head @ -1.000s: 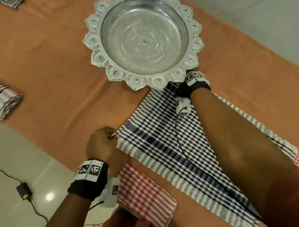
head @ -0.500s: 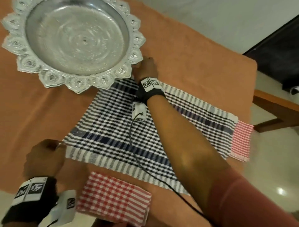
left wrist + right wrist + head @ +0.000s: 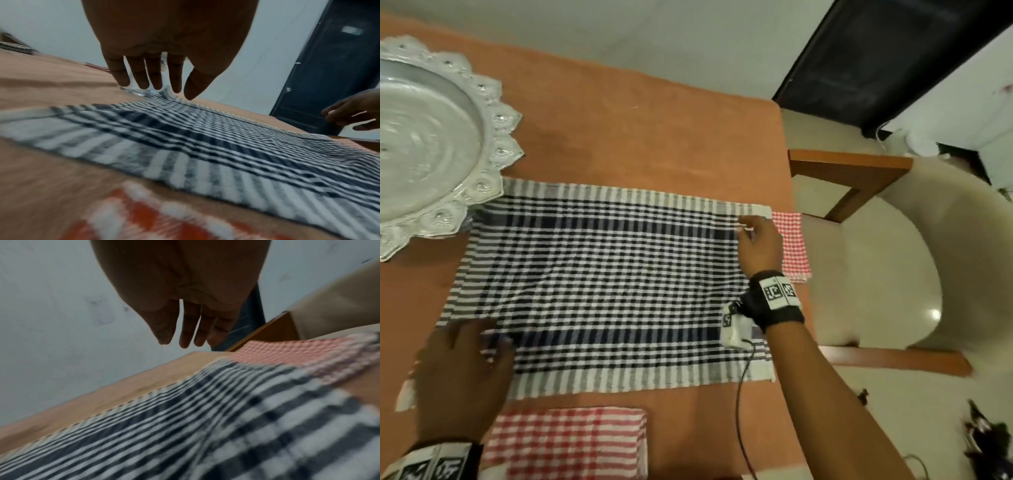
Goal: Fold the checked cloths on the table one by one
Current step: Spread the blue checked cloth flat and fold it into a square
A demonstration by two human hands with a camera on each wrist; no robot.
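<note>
The blue checked cloth (image 3: 606, 284) is spread flat on the table (image 3: 640, 137), its long axis running left to right from the silver tray (image 3: 431, 144). The left hand (image 3: 460, 377) is held with fingers extended over the tray-side near corner; the right hand (image 3: 758, 245), fingers relaxed and empty (contact cannot be judged), is placed at the far corner away from the tray.

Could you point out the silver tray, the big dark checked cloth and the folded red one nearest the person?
silver tray (image 3: 493, 144): head view, scalloped rim.
dark checked cloth (image 3: 613, 281): head view, its middle.
folded red cloth (image 3: 571, 442): head view, top face.
</note>
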